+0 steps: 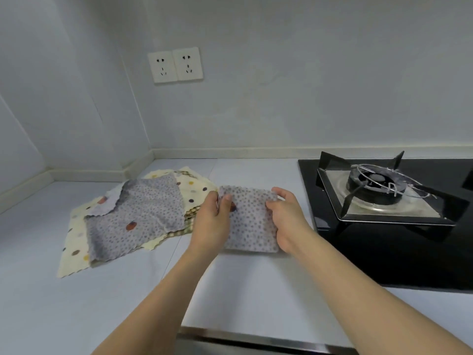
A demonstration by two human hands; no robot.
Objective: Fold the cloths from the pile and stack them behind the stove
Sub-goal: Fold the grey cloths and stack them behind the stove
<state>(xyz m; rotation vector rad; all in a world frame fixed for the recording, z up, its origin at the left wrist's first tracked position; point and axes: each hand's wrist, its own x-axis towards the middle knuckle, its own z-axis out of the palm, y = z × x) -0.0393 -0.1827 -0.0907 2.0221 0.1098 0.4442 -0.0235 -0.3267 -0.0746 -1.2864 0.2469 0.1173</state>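
Between both hands (252, 213), folded grey cloth (252, 221)

light: cool, even, soft; shadows: faint; glare: on black stove (399, 242); focus: slightly soft; edges: wide-angle bowing

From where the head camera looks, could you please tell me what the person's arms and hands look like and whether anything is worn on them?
Both forearms are bare as far as the frame shows; no sleeve is in sight. The left hand and the right hand carry no glove, and I can see no ring, watch or bracelet on them or on the wrists. The fingernails look short and unpainted, though the picture is slightly blurred there.
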